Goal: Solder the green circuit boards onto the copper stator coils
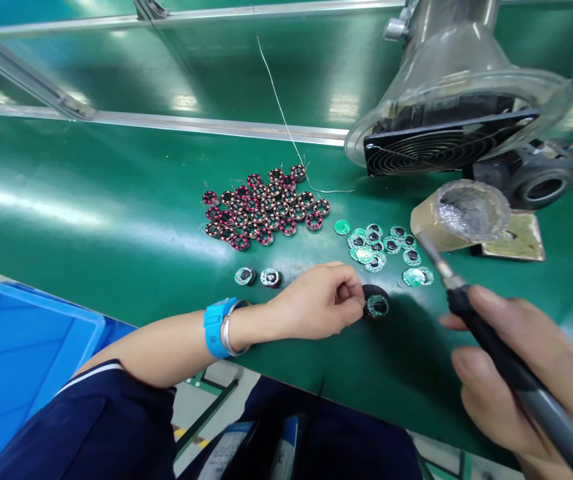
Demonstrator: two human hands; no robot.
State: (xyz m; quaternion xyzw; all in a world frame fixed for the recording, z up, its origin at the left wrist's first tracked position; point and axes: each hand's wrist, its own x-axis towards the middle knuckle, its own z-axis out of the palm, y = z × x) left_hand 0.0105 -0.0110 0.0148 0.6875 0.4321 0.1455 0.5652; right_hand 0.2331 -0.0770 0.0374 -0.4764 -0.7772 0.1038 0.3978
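Within the right hand (551, 347), one soldering iron (496, 347) is gripped, its long axis slanted, its tip aimed forward-left toward one cup (429, 217). Against the left hand (314, 303), curled narrow, one dark-rimmed disc (377, 305) is touched; whether it is pinched cannot be told. Beyond that hand, roughly thirty coils (266, 207) are clustered. Bare surface (411, 363) is seen between the hands, its near edge below the left wrist.
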